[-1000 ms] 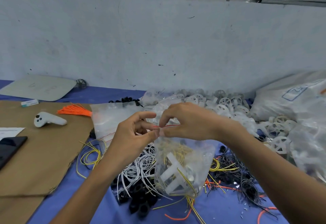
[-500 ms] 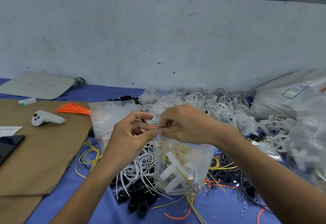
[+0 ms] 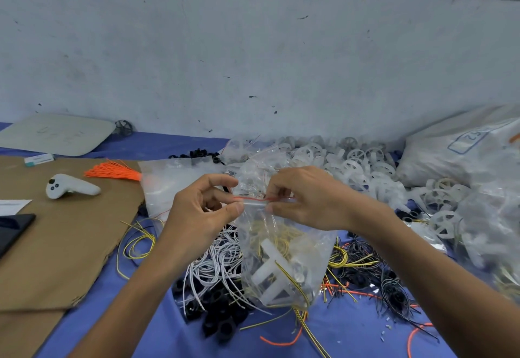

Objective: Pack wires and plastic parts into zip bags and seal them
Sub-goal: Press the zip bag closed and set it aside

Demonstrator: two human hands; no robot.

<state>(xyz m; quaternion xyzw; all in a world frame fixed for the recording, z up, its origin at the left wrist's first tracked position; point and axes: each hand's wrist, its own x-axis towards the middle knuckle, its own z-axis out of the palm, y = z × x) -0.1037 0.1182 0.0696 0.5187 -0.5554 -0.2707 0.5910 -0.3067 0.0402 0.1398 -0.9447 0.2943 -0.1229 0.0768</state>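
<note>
Now both hands meet at the mouth of a clear zip bag [image 3: 284, 262], held just above the blue tabletop [image 3: 168, 326]. Left hand [image 3: 197, 214] pinches the seal strip between thumb and forefinger; right hand [image 3: 306, 200] pinches it too, just beside. Inside hang yellow wires [image 3: 278, 236] and a white plastic part [image 3: 267, 273] (a red line marks the bag's top edge). Loose white wires [image 3: 213, 264] lie beneath, white plastic wheels [image 3: 363, 166] behind.

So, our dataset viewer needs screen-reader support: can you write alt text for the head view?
A left hand and right hand pinch the red-striped top of a clear zip bag holding yellow wires and white plastic parts, above a blue table strewn with loose wires; white plastic wheels heaped behind.
</note>
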